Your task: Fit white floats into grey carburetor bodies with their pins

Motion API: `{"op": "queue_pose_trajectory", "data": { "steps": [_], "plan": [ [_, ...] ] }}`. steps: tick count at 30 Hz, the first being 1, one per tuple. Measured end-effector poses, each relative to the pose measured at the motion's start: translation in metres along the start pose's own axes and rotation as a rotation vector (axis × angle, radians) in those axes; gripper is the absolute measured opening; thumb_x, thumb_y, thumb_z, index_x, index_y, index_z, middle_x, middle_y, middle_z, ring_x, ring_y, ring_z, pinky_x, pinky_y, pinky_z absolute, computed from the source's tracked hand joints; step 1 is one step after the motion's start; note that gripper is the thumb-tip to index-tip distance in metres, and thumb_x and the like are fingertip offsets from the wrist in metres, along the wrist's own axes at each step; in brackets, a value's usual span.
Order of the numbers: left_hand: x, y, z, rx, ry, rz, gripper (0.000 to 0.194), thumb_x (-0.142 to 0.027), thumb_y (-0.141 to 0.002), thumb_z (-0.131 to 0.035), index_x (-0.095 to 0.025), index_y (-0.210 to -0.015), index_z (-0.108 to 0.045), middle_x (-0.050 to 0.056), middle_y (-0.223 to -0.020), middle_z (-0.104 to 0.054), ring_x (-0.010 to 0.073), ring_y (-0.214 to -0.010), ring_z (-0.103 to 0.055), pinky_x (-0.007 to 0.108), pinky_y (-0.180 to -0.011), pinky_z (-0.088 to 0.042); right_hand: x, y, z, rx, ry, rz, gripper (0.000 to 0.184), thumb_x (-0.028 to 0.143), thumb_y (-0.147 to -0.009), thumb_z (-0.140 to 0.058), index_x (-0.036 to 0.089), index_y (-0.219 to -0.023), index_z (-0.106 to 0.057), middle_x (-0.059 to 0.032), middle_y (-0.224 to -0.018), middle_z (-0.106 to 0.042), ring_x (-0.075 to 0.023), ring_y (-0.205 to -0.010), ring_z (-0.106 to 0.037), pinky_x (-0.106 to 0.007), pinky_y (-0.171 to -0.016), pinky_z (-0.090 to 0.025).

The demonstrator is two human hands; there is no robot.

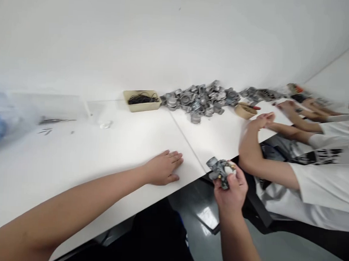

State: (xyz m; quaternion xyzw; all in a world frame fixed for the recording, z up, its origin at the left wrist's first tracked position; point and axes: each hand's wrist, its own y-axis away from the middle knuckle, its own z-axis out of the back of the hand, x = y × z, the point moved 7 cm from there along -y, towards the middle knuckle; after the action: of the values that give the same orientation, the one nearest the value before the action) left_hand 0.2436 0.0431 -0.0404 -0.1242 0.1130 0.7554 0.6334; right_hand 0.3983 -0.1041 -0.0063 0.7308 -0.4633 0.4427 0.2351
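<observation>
My left hand (163,168) lies palm down on the white table (127,143), fingers stretched out, with nothing under it that shows. In my right hand (232,188) is a grey metal carburetor (218,170) with small brass fittings, held just off the table's front edge. The fingers are wrapped round its near side and cover part of it. A pile of similar grey metal carburetor bodies (201,100) sits at the back of the table.
Left of the pile stands a cream tray (143,109) with black rubber rings. Further left lie a thin metal tool (56,121) and a clear bag (17,114). A round tan container (243,111) stands right, near a co-worker's arms (255,150).
</observation>
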Motion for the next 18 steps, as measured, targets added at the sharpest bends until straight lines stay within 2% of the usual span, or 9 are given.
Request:
{"op": "queue_pose_trajectory", "data": {
  "steps": [4, 8, 11, 13, 18],
  "plan": [
    [0.008, 0.044, 0.000, 0.065, -0.009, 0.056, 0.067, -0.047, -0.091, -0.042, -0.011, -0.146, -0.032, 0.014, -0.155, -0.026, 0.0285, -0.144, -0.024, 0.048, -0.117, -0.019, -0.006, 0.011, -0.008, 0.079, 0.055, 0.029, 0.035, 0.031, -0.057, -0.081, 0.018, -0.088, -0.072, -0.0008, -0.071, -0.066, -0.0089, -0.042, -0.051, -0.020, -0.032, -0.038],
    [0.017, 0.107, 0.003, 0.050, 0.006, 0.136, 0.065, -0.046, -0.093, -0.040, -0.013, -0.148, -0.029, 0.013, -0.155, -0.025, 0.0271, -0.145, -0.022, 0.046, -0.118, -0.017, -0.022, 0.028, -0.034, 0.189, 0.081, -0.018, 0.031, 0.028, -0.060, -0.080, 0.020, -0.090, -0.073, -0.0022, -0.077, -0.065, -0.0112, -0.050, -0.054, -0.019, -0.032, -0.038],
    [0.023, 0.155, 0.004, 0.026, 0.019, 0.220, 0.064, -0.045, -0.094, -0.038, -0.013, -0.148, -0.029, 0.013, -0.155, -0.025, 0.0263, -0.145, -0.021, 0.045, -0.119, -0.016, -0.040, 0.042, -0.064, 0.288, 0.085, -0.085, 0.030, 0.027, -0.061, -0.080, 0.022, -0.090, -0.074, -0.0041, -0.086, -0.065, -0.0133, -0.057, -0.057, -0.019, -0.033, -0.037],
    [0.026, 0.183, 0.004, 0.015, 0.018, 0.280, 0.063, -0.045, -0.095, -0.037, -0.012, -0.148, -0.029, 0.013, -0.155, -0.026, 0.0259, -0.145, -0.021, 0.046, -0.119, -0.016, -0.056, 0.052, -0.088, 0.376, 0.092, -0.149, 0.031, 0.027, -0.061, -0.080, 0.022, -0.091, -0.074, -0.0035, -0.085, -0.065, -0.0127, -0.056, -0.056, -0.020, -0.034, -0.038],
    [0.027, 0.230, 0.007, -0.037, 0.026, 0.395, 0.061, -0.043, -0.094, -0.041, -0.014, -0.147, -0.031, 0.013, -0.154, -0.027, 0.0256, -0.144, -0.023, 0.046, -0.119, -0.016, -0.091, 0.076, -0.148, 0.561, 0.125, -0.269, 0.032, 0.031, -0.060, -0.081, 0.022, -0.090, -0.073, -0.0013, -0.076, -0.065, -0.0119, -0.051, -0.055, -0.021, -0.035, -0.037]
  ]
}}
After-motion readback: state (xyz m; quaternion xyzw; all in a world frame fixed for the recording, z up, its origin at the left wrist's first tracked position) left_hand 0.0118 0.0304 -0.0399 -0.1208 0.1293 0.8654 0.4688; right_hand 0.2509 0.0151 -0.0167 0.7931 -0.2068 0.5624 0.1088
